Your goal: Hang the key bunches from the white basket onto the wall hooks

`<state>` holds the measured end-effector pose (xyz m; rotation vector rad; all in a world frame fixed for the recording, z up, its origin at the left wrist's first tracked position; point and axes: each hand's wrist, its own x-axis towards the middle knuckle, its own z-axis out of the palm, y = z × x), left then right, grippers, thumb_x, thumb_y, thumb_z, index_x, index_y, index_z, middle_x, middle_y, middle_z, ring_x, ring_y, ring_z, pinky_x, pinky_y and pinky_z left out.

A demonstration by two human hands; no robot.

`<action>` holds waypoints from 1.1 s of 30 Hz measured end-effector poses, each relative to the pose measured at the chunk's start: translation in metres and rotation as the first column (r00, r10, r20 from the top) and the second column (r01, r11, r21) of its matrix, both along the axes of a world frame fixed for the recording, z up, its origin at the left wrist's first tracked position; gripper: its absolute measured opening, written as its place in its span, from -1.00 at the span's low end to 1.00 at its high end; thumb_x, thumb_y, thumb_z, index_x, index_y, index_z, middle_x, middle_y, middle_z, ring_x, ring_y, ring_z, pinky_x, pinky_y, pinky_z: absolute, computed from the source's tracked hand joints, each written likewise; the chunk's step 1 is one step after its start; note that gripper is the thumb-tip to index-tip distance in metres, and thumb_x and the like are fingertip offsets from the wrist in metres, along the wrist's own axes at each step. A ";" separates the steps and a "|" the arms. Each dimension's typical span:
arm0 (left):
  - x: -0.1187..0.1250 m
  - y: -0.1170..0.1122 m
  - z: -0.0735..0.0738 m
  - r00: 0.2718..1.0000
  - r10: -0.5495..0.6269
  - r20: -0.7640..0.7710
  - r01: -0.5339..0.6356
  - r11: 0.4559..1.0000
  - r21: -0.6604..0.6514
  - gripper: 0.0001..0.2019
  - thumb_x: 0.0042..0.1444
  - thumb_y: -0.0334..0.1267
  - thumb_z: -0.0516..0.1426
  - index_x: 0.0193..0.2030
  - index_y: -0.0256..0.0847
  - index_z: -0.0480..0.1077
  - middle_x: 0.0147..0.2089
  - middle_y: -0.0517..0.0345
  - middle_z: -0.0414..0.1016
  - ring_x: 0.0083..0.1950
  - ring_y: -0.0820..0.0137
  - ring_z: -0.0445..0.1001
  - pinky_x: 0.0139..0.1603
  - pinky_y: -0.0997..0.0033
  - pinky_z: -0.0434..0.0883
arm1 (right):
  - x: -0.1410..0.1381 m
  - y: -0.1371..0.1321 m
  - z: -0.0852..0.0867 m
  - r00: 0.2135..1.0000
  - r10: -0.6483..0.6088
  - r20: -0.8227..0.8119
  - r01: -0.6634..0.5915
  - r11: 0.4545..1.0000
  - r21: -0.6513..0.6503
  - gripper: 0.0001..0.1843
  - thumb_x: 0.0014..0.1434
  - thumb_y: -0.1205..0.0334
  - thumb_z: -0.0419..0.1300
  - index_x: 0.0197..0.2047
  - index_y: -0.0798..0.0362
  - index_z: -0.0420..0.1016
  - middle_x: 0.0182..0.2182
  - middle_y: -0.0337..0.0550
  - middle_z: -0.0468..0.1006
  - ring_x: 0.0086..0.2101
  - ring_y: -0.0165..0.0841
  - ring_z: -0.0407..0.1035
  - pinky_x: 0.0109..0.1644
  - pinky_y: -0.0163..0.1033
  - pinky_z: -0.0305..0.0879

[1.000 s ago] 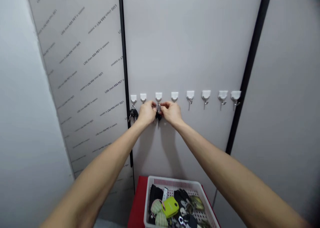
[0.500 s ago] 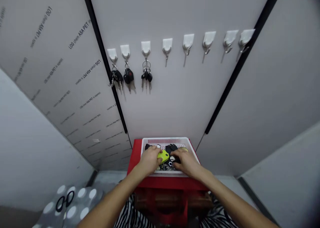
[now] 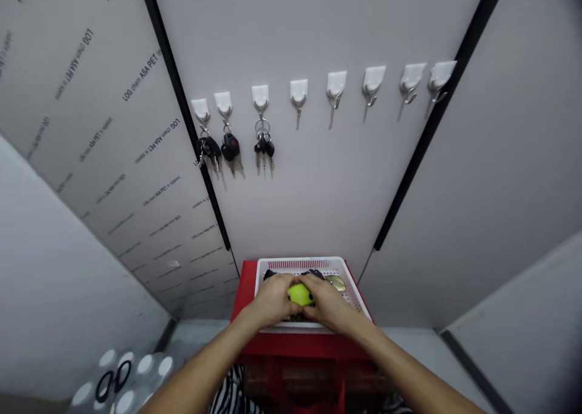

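Observation:
Both of my hands are down in a white slotted basket [image 3: 304, 264] that sits on a red stool [image 3: 246, 280]. My left hand [image 3: 271, 300] and my right hand [image 3: 326, 302] close from either side around a lime-green key fob [image 3: 300, 294]. Dark key bunches and a brownish fob [image 3: 335, 282] lie around it in the basket. On the wall above, a row of white hooks [image 3: 299, 90] runs left to right. The three leftmost hooks carry key bunches: one bunch [image 3: 208, 146], a second with a black fob [image 3: 230, 145], and a third [image 3: 264, 142].
The remaining hooks to the right [image 3: 373, 79] hang bare. Black vertical strips [image 3: 184, 117] divide the grey wall panels. A spotted grey cushion [image 3: 116, 377] lies on the floor at lower left. Striped fabric [image 3: 230, 396] shows below my arms.
My hands left the third hook, where a key bunch now hangs, and dropped into the basket. They have since drawn together around the lime-green fob.

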<state>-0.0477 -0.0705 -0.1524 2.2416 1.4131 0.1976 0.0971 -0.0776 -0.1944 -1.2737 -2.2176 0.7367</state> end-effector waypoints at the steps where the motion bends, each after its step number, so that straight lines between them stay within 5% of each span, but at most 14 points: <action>1: 0.000 0.002 0.004 0.998 0.018 0.063 -0.018 1.000 -0.004 -0.61 -0.35 -0.30 0.13 -0.25 -0.21 0.25 -0.29 0.14 0.34 -0.28 0.38 0.27 -0.27 0.44 0.21 | 0.001 0.001 0.003 0.999 0.005 -0.039 -0.006 1.000 -0.023 -0.55 -0.22 0.28 0.08 -0.15 0.07 0.22 -0.27 -0.13 0.32 -0.26 -0.34 0.18 -0.21 -0.28 0.07; 7: -0.005 0.017 0.033 0.823 0.257 0.506 -0.083 0.936 -0.342 -0.69 -0.22 -0.26 0.06 -0.27 -0.32 0.21 -0.35 0.13 0.31 -0.39 0.52 0.27 -0.38 0.53 0.24 | 0.014 0.006 0.027 0.973 -0.161 -0.164 0.155 0.987 -0.050 -0.60 -0.22 0.23 0.10 -0.22 0.08 0.23 -0.32 -0.16 0.34 -0.31 -0.36 0.20 -0.25 -0.29 0.09; 11: -0.006 0.024 0.049 0.713 0.307 0.631 -0.047 0.918 -0.394 -0.60 -0.34 -0.30 0.15 -0.26 -0.31 0.19 -0.34 0.12 0.30 -0.41 0.54 0.27 -0.37 0.53 0.23 | 0.020 0.008 0.042 0.964 -0.211 -0.161 0.212 0.977 -0.016 -0.63 -0.23 0.24 0.09 -0.25 0.09 0.25 -0.34 -0.15 0.35 -0.32 -0.36 0.21 -0.25 -0.29 0.10; 18: 0.002 0.019 0.049 0.765 0.189 0.615 0.035 0.942 -0.334 -0.72 -0.30 -0.44 0.09 -0.32 -0.33 0.28 -0.45 0.22 0.32 -0.43 0.55 0.24 -0.35 0.55 0.19 | 0.025 0.007 0.061 0.911 -0.311 -0.271 0.306 0.950 -0.063 -0.60 -0.18 0.13 0.05 -0.21 0.09 0.20 -0.31 -0.13 0.35 -0.32 -0.34 0.24 -0.25 -0.28 0.12; 21: 0.005 0.021 0.051 0.748 0.224 0.624 -0.068 0.962 -0.264 -0.86 -0.21 -0.37 0.03 -0.44 -0.34 0.32 -0.50 0.22 0.32 -0.46 0.55 0.22 -0.38 0.55 0.19 | 0.028 0.007 0.071 0.882 -0.347 -0.319 0.331 0.938 -0.107 -0.59 -0.16 0.08 0.02 -0.22 0.10 0.19 -0.36 -0.15 0.38 -0.36 -0.36 0.25 -0.30 -0.30 0.14; 27: 0.001 0.034 0.084 0.720 0.306 0.623 -0.298 0.947 -0.121 -0.87 -0.17 -0.31 0.00 -0.50 -0.33 0.30 -0.56 0.20 0.29 -0.51 0.55 0.20 -0.44 0.56 0.19 | 0.039 0.012 0.072 0.778 -0.498 -0.382 0.461 0.867 -0.190 -0.53 -0.18 -0.01 0.00 -0.25 0.16 0.21 -0.44 -0.11 0.40 -0.43 -0.34 0.27 -0.37 -0.30 0.17; 30: 0.007 0.034 0.084 0.806 0.214 0.552 -0.220 0.974 -0.057 -0.78 -0.24 -0.36 0.05 -0.36 -0.30 0.31 -0.45 0.18 0.33 -0.44 0.53 0.22 -0.37 0.54 0.20 | 0.035 0.011 0.072 0.776 -0.462 -0.429 0.414 0.887 -0.206 -0.55 -0.17 -0.01 -0.01 -0.26 0.15 0.21 -0.47 -0.14 0.40 -0.47 -0.36 0.27 -0.40 -0.31 0.18; 33: 0.016 0.029 0.069 0.840 0.105 0.532 -0.027 0.988 -0.153 -0.76 -0.23 -0.38 0.03 -0.32 -0.29 0.31 -0.41 0.19 0.34 -0.42 0.52 0.23 -0.33 0.52 0.19 | 0.028 0.008 0.079 0.787 -0.408 -0.462 0.374 0.912 -0.168 -0.57 -0.15 -0.01 -0.03 -0.27 0.13 0.22 -0.47 -0.16 0.39 -0.44 -0.37 0.27 -0.41 -0.33 0.17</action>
